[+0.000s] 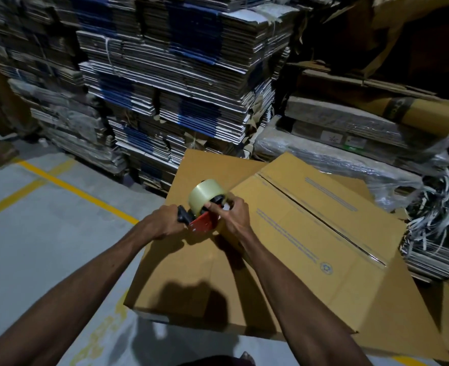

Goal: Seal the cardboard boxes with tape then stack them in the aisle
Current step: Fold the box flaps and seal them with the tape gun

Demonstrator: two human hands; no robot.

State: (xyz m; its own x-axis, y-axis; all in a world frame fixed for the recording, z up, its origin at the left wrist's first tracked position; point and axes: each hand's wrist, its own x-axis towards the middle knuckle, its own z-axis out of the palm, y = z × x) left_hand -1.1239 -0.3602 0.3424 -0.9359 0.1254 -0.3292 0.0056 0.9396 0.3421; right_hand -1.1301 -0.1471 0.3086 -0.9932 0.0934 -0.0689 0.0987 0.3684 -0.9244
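A brown cardboard box (310, 228) stands on the floor in front of me, its top flaps closed along a centre seam. Over its left top corner I hold a red tape dispenser (202, 223) with a clear tape roll (205, 195). My left hand (165, 221) grips the dispenser's black handle. My right hand (231, 215) has its fingers curled at the front of the dispenser by the roll; whether it pinches the tape end is hidden. A flat cardboard sheet (207, 167) lies behind the box.
Tall stacks of flattened cartons (181, 83) rise behind the box. Plastic-wrapped bundles (337, 143) and loose strapping (437, 207) sit at the right. Grey floor with yellow lines (67, 186) spreads to the left.
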